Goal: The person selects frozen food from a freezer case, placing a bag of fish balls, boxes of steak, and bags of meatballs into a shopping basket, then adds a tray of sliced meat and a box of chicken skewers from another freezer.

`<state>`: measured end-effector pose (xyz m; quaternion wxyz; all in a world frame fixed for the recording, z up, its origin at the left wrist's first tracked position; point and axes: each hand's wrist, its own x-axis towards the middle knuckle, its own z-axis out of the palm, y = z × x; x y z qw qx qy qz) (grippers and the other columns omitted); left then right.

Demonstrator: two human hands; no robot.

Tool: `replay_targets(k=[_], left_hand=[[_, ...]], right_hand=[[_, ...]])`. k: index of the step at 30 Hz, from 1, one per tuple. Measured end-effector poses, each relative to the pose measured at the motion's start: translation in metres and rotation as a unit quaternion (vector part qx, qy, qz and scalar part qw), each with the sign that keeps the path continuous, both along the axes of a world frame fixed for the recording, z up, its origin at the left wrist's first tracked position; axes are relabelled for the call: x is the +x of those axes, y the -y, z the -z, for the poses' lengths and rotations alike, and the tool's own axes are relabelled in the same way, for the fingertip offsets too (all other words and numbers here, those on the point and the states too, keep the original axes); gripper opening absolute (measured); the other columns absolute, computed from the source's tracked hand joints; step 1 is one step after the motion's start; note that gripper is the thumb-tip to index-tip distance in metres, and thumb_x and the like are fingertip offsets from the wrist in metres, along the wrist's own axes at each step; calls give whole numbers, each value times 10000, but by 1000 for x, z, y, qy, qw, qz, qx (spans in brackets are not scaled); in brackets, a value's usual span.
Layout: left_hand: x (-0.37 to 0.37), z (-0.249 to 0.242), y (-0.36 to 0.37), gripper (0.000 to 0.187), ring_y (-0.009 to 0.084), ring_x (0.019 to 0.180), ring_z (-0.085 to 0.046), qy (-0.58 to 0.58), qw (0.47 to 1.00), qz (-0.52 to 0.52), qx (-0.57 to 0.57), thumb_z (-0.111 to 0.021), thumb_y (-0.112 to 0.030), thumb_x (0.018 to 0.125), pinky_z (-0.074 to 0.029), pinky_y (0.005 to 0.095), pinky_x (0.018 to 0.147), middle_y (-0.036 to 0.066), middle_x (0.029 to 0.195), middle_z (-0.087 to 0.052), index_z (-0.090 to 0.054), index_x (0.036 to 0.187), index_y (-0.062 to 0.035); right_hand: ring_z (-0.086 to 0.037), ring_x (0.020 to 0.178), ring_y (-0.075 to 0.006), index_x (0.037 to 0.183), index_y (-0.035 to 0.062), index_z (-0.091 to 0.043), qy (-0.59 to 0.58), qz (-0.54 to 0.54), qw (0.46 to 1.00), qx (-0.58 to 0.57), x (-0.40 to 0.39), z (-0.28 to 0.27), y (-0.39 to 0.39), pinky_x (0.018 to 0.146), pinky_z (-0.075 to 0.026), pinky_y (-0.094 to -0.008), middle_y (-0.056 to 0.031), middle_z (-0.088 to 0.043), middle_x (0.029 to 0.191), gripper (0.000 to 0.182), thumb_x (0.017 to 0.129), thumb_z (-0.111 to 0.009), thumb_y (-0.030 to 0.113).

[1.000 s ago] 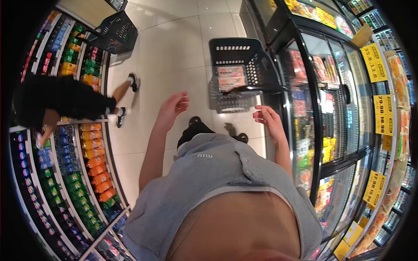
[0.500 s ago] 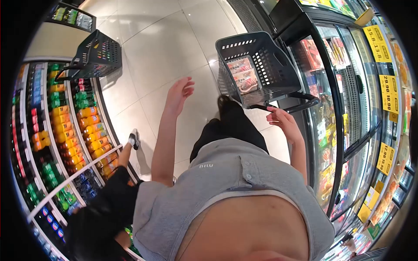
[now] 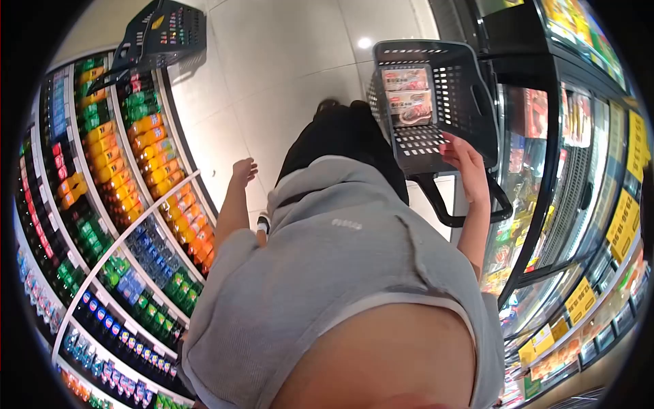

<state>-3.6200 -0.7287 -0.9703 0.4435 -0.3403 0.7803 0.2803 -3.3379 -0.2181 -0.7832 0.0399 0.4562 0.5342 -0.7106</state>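
Note:
A dark grey shopping basket (image 3: 465, 102) stands at my right side, its long black handle (image 3: 436, 204) hanging toward me. Inside lie two packaged food boxes (image 3: 411, 108) with meat pictured on them, against the far left side. My right hand (image 3: 466, 162) hovers over the basket's near edge, fingers loosely bent and apart, holding nothing. On the other side, my left hand (image 3: 244, 171) hangs beside my body, half-curled and empty, with drink shelves to its left.
Shelves of bottled drinks (image 3: 109, 157) line the left side. A second dark basket (image 3: 174, 31) is on the floor at the upper left. Glass-door refrigerated cases (image 3: 545, 177) run along the right, with yellow price signs (image 3: 623, 225). Pale floor tiles (image 3: 272, 68) lie between.
My right hand has moved from beside the handle to over the basket's near edge. My left hand has dropped back toward my body. The person at the lower left is largely out of sight.

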Motion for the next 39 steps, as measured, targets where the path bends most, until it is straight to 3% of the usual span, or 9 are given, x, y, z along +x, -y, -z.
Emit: replay_targets(k=[7, 14, 19, 24, 27, 31, 33, 36, 39], left_hand=[[-54, 2, -18, 262, 199, 828, -621, 102, 995, 5, -1, -582, -283, 852, -478, 355, 720, 66, 956, -645, -577, 1047, -107], [-229, 63, -261, 307, 141, 736, -632, -35, 946, 250, 206, -577, -293, 869, -487, 272, 604, 78, 878, -660, -599, 1035, -35], [-281, 34, -460, 276, 146, 798, -631, -142, 895, 314, 282, -519, -234, 900, -503, 268, 721, 70, 931, -657, -609, 1052, -22], [-228, 8, -590, 217, 145, 727, -634, 34, 809, 357, 465, -496, -94, 885, -527, 266, 663, 93, 849, -654, -618, 1008, 36], [-161, 26, -619, 226, 151, 726, -634, 134, 768, 409, 474, -523, -107, 871, -532, 271, 674, 100, 845, -650, -617, 1005, 49], [-83, 96, -622, 257, 143, 723, -634, 159, 726, 542, 392, -568, -185, 854, -525, 274, 674, 83, 836, -659, -638, 964, 36], [-54, 134, -619, 303, 139, 786, -633, 156, 685, 628, 334, -549, -172, 878, -525, 262, 717, 87, 887, -651, -590, 1105, 25], [-26, 201, -599, 287, 174, 688, -643, 159, 657, 684, 276, -571, -236, 821, -506, 303, 671, 111, 722, -661, -663, 936, 10], [-6, 204, -601, 320, 209, 707, -655, 107, 582, 770, 237, -584, -279, 799, -502, 326, 696, 148, 736, -660, -670, 934, -1]], right_hand=[[-593, 877, -119, 1164, 22, -602, 113, 131, 985, -21, 1, 6, 21, 830, -460, -269, -37, -644, 923, 401, 950, -507, 348], [-602, 857, -113, 1150, 11, -599, 125, 266, 952, -84, -48, 28, 61, 787, -476, -244, -48, -649, 907, 384, 954, -497, 326], [-601, 853, -129, 1153, -7, -584, 123, 315, 928, -156, -64, 64, 97, 784, -479, -263, -60, -646, 898, 433, 955, -478, 364], [-606, 821, -126, 1146, -1, -575, 130, 420, 874, -207, -49, 98, 119, 771, -492, -271, -56, -644, 892, 415, 960, -470, 355], [-611, 827, -133, 1121, 1, -583, 123, 504, 828, -213, -40, 130, 125, 761, -496, -276, -65, -646, 898, 388, 955, -479, 336], [-619, 819, -142, 1093, 6, -593, 126, 594, 775, -175, -41, 191, 100, 747, -497, -274, -70, -651, 898, 348, 940, -494, 302], [-613, 800, -146, 1086, 27, -601, 131, 608, 767, -155, -41, 236, 85, 716, -481, -255, -68, -651, 873, 329, 910, -527, 296], [-606, 771, -143, 1055, 15, -616, 199, 617, 753, -113, -44, 319, 61, 683, -463, -251, -74, -661, 873, 353, 881, -553, 316], [-627, 829, -208, 1085, -30, -607, 295, 566, 769, -27, -38, 430, 53, 737, -474, -319, -132, -671, 924, 457, 847, -567, 358]])
